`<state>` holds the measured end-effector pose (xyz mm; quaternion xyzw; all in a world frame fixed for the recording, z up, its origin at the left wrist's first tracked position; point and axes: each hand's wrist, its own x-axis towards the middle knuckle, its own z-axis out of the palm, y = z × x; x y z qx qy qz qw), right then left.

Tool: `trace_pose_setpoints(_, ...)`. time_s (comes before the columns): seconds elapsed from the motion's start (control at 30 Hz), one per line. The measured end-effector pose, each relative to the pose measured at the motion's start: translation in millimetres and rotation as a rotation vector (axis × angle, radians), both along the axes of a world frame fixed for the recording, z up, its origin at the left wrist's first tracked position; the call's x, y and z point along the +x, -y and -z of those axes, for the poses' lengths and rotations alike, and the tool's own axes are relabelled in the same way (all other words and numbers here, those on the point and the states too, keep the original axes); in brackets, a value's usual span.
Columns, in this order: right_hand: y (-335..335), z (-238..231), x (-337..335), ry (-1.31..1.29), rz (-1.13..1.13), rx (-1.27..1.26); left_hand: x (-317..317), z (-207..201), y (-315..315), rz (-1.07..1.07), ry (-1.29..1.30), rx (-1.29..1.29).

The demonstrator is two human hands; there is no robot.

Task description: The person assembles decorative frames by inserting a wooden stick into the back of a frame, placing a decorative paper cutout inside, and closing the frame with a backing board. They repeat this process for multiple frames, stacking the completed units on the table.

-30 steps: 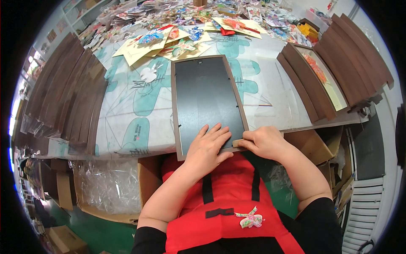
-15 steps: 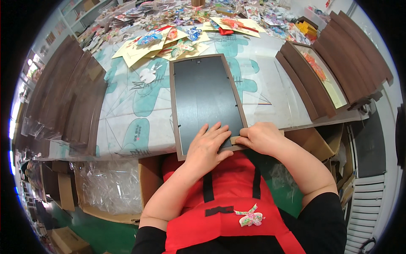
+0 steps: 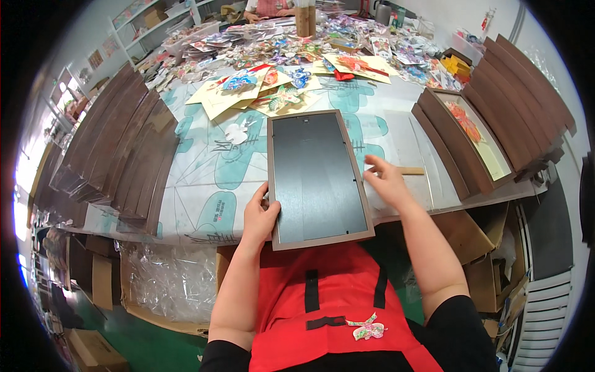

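Note:
A brown picture frame (image 3: 271, 180) lies face down at the near edge of the table, its black backing board (image 3: 316, 180) facing up with small dark clips along the sides. At its left side my left hand (image 3: 260, 214) is closed round the edge, thumb on top and fingers partly hidden beneath. Just off the right side is my right hand (image 3: 385, 181), its fingers loosely bent and apart with nothing in them. Beside that hand a flat, light wooden strip (image 3: 411, 171) rests on the table.
Stacks of brown frames stand at left (image 3: 118, 142) and right (image 3: 514, 93); one right-hand frame shows an orange paper piece (image 3: 465, 121). Cream cards (image 3: 223, 96) with colourful cutouts lie beyond. Another person (image 3: 271, 8) sits across the table. Under it is a box of clear plastic (image 3: 167, 282).
My right hand has let go of the wooden strip, which now lies on the table. My left hand has moved from the backing board to the frame's left edge.

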<state>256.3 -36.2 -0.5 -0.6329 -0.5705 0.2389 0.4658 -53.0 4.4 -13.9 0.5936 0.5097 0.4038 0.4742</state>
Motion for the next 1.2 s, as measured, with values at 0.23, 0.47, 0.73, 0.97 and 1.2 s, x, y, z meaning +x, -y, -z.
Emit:
trace_pose_setpoints(0.23, 0, 3, -32, -0.386, 0.012, -0.071, 3, -10, -1, 0.009, 0.175, -0.139)
trace_pose_setpoints(0.47, -1, 14, -37, -0.46, 0.074, -0.038, 12, -20, -2, -0.009, 0.132, -0.153)
trace_pose_setpoints(0.73, -2, 12, -35, -0.409, 0.064, -0.113, 11, -19, -4, 0.017, 0.133, -0.198)
trace_pose_setpoints(0.97, -3, 22, -34, -0.188, -0.025, 0.11, 5, -17, 5, 0.027, 0.169, -0.205)
trace_pose_setpoints(1.2, -8, 14, -30, -0.512, 0.052, -0.002, -9, -32, -1, 0.032, 0.063, -0.182)
